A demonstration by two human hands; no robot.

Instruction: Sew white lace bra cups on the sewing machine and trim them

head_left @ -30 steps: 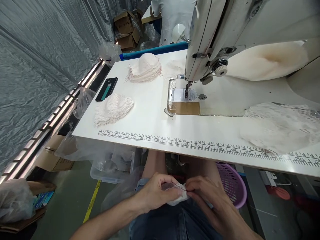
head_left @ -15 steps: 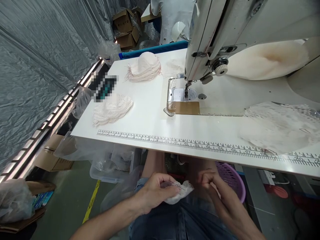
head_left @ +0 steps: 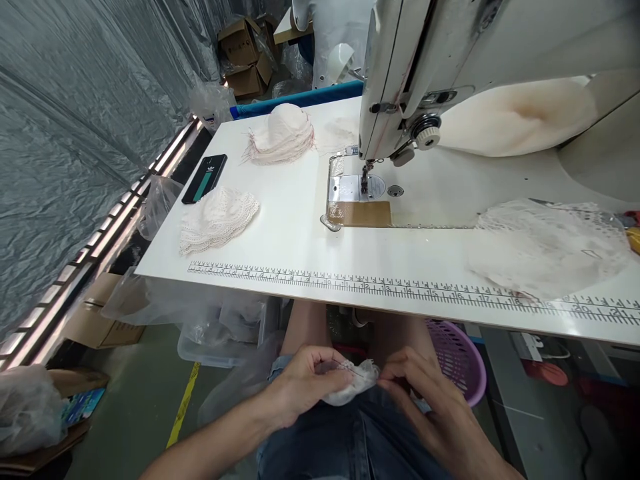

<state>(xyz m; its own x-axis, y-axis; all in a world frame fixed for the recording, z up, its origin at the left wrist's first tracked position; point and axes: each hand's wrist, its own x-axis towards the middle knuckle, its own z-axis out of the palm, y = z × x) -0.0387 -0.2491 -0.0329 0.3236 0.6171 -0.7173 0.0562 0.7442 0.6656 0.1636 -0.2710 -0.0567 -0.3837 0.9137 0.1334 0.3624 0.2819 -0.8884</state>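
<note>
Above my lap, my left hand (head_left: pixel 313 387) grips a small bunched piece of white lace fabric (head_left: pixel 357 383) between thumb and fingers. A dark line of stitching or thread shows along its upper edge. My right hand (head_left: pixel 417 387) is closed in a pinch at the right end of the fabric; whether it has the edge itself or a loose thread is too small to tell. Both hands are below the front edge of the white sewing table (head_left: pixel 295 240). The sewing machine (head_left: pixel 367 177) stands beyond them, its presser foot over the needle plate.
On the table lie a stack of pale cup-shaped pieces (head_left: pixel 283 133), a white lace pile (head_left: pixel 220 220), a phone (head_left: pixel 205 179) and a larger white lace heap (head_left: pixel 550 247). A printed ruler (head_left: pixel 365 283) runs along the front edge. Below are a purple basket (head_left: pixel 477 363) and a clear plastic bin (head_left: pixel 210 357).
My right hand has moved left, from apart to touching the fabric's right end. My left hand keeps its grip on the fabric. The view has shifted slightly.
</note>
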